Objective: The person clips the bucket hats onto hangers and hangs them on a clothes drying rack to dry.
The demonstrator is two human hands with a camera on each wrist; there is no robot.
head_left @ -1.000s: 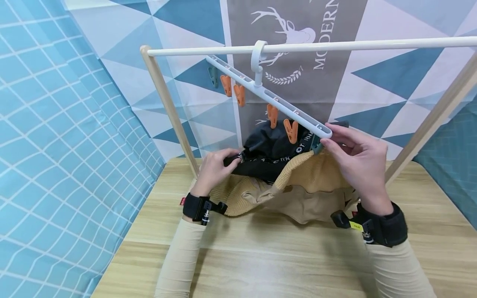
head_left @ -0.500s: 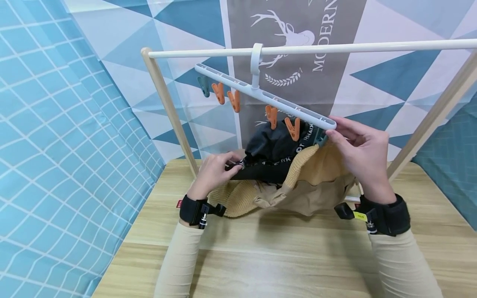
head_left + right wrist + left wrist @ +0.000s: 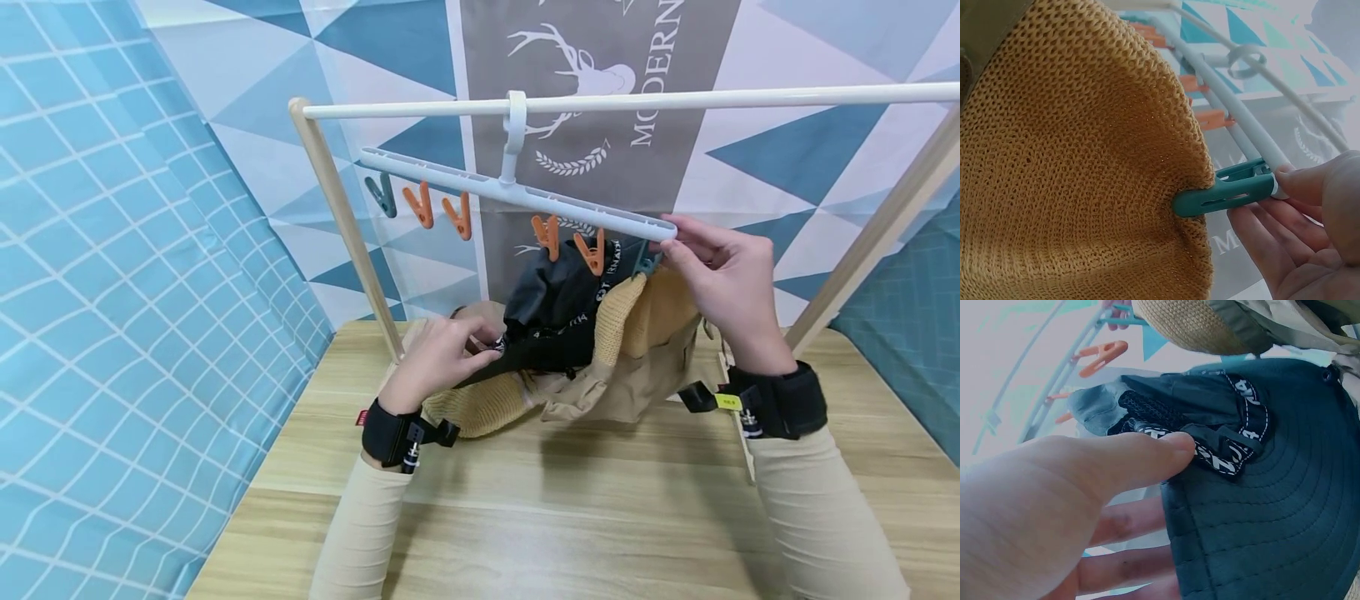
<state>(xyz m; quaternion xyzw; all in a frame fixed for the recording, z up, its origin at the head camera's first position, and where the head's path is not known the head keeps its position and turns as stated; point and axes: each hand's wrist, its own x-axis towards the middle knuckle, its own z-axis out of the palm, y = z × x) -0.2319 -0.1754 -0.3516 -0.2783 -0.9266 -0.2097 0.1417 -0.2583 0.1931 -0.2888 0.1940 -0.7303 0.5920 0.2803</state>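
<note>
My left hand [image 3: 442,354] pinches the edge of a black cap [image 3: 551,350]. In the left wrist view, the thumb presses the lettered band inside the cap [image 3: 1291,481]. My right hand [image 3: 727,279] grips the right end of a pale blue clip hanger [image 3: 480,183], which hooks over a white rail. A dark green clip [image 3: 1225,197] at that end bites the rim of a yellow knitted sun hat [image 3: 1085,156] with tan fabric. This hat [image 3: 663,304] hangs from the clip, partly behind the cap. Whether the clip also catches the cap is unclear.
Several orange clips [image 3: 455,217] dangle along the hanger, with another green clip [image 3: 381,196] at its left end. The white rail [image 3: 675,102] spans wooden posts [image 3: 337,200]. Below lies a wooden tabletop [image 3: 540,508]; a patterned cloth [image 3: 795,50] hangs behind.
The hanger has turned and levelled: its left end swung left and down, its right end rose with my right hand. The sun hat's right side lifted. My left hand kept hold of the cap.
</note>
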